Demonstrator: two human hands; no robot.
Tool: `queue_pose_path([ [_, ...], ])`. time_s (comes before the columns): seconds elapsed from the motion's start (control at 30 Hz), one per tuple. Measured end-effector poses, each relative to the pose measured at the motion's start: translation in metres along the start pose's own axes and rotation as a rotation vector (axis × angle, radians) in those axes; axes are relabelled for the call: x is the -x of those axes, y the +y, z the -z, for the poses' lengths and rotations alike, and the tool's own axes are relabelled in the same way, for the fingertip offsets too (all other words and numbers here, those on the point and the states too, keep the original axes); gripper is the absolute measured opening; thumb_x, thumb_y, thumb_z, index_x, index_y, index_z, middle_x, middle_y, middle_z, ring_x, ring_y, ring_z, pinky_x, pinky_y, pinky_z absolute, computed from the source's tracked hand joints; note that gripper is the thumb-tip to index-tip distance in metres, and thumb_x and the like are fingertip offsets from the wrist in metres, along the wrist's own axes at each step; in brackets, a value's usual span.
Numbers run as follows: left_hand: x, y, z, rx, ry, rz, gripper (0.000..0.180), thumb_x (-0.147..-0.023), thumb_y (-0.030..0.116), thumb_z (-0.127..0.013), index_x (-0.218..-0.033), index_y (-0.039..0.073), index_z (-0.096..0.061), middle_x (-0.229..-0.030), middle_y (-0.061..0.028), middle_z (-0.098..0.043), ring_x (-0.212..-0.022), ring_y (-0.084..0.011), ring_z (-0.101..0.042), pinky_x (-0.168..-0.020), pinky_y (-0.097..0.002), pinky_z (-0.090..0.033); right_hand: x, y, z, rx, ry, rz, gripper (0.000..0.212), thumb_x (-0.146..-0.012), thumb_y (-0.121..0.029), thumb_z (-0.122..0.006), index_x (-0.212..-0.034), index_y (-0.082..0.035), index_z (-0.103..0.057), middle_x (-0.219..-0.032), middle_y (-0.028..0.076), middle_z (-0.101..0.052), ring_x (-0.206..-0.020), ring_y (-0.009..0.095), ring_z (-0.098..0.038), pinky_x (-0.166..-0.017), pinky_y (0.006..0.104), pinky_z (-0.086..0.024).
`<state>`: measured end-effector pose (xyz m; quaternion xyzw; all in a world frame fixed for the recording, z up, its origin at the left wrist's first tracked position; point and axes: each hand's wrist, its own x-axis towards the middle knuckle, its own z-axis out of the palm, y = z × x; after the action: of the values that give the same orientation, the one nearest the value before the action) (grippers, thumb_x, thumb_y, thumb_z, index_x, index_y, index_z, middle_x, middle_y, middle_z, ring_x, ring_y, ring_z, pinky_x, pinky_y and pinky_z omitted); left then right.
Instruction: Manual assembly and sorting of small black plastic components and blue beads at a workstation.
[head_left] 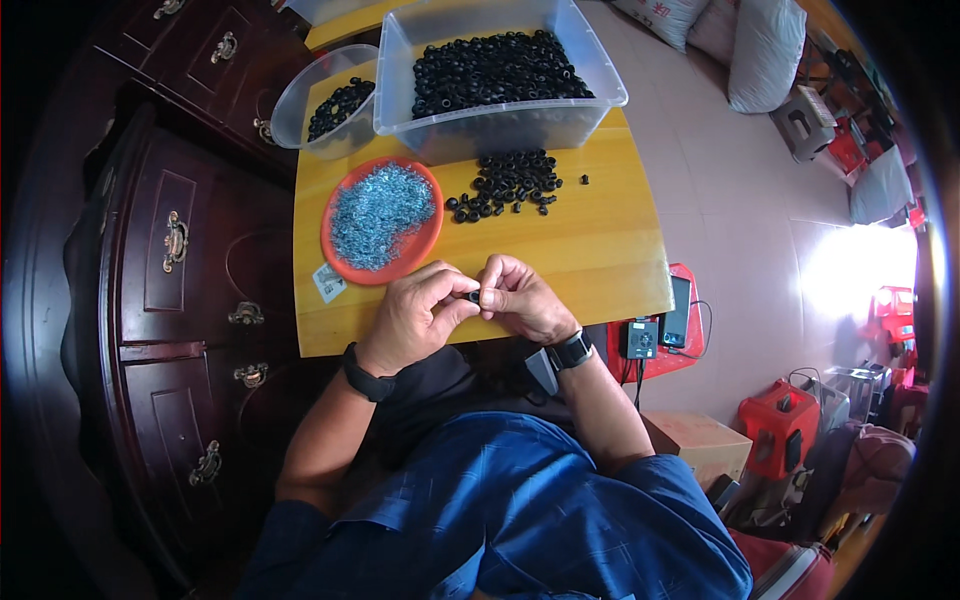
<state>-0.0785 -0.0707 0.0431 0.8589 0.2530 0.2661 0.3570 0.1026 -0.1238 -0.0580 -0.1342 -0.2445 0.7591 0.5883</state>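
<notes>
Over the near edge of the table, my left hand (418, 312) pinches a small black ring-like part (474, 297) between thumb and forefinger. My right hand (524, 303) meets it from the other side, thumb and forefinger pressed together against the part; anything else between those fingertips is hidden. Just beyond my left hand lies an orange-red plate (431, 232) heaped with small shiny metal pieces (380, 215). A loose pile of black round parts (512, 182) is spread on the yellow table (560, 255) beyond my hands.
Behind the pile stands a large clear bin (500, 125) of black parts, with a round clear tub (290, 105) at its left. Dark wooden cabinets (150, 260) line the left side. At right, a red stool (682, 275) carries a phone (676, 312) and a small black device (638, 339).
</notes>
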Motion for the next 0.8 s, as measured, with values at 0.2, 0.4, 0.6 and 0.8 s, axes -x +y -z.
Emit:
queue_pose_path([
  [0.2,-0.001,-0.002,-0.002,0.04,0.024,-0.052,0.018,-0.085,0.007,-0.077,-0.098,0.002,-0.067,-0.086,-0.0078,-0.065,-0.072,-0.0186,-0.062,-0.066,-0.0304,-0.05,0.002,0.001,-0.001,-0.02,0.01,0.035,0.013,-0.09,-0.007,-0.074,-0.093,-0.005,-0.062,-0.085,0.004,-0.068,-0.077,0.011,-0.063,-0.074,0.0247,-0.051],
  [0.4,-0.002,0.0,0.005,0.051,0.017,-0.007,0.018,-0.085,0.008,-0.077,-0.099,0.002,-0.067,-0.087,-0.0074,-0.064,-0.073,-0.0181,-0.062,-0.066,-0.0301,-0.05,-0.004,-0.003,-0.005,0.063,0.05,-0.001,0.014,-0.091,-0.009,-0.075,-0.094,-0.006,-0.061,-0.086,0.001,-0.066,-0.078,0.009,-0.061,-0.074,0.0235,-0.049],
  [0.6,-0.004,0.005,0.007,0.089,-0.098,0.109,0.019,-0.082,0.007,-0.078,-0.091,0.002,-0.063,-0.075,-0.0061,-0.062,-0.067,-0.0157,-0.064,-0.06,-0.0299,-0.05,0.007,-0.002,-0.002,0.131,0.098,-0.079,0.014,-0.092,-0.01,-0.074,-0.095,-0.005,-0.061,-0.088,0.0,-0.065,-0.081,0.007,-0.059,-0.076,0.0228,-0.048],
  [0.8,0.004,-0.009,0.04,0.28,-0.261,0.39,0.015,-0.084,0.002,-0.071,-0.096,0.003,-0.063,-0.078,0.0033,-0.061,-0.071,-0.0023,-0.058,-0.062,-0.023,-0.049,0.004,-0.009,-0.022,0.301,0.064,-0.187,0.011,-0.099,-0.016,-0.066,-0.098,-0.006,-0.061,-0.092,0.003,-0.068,-0.085,0.01,-0.063,-0.082,0.026,-0.051],
])
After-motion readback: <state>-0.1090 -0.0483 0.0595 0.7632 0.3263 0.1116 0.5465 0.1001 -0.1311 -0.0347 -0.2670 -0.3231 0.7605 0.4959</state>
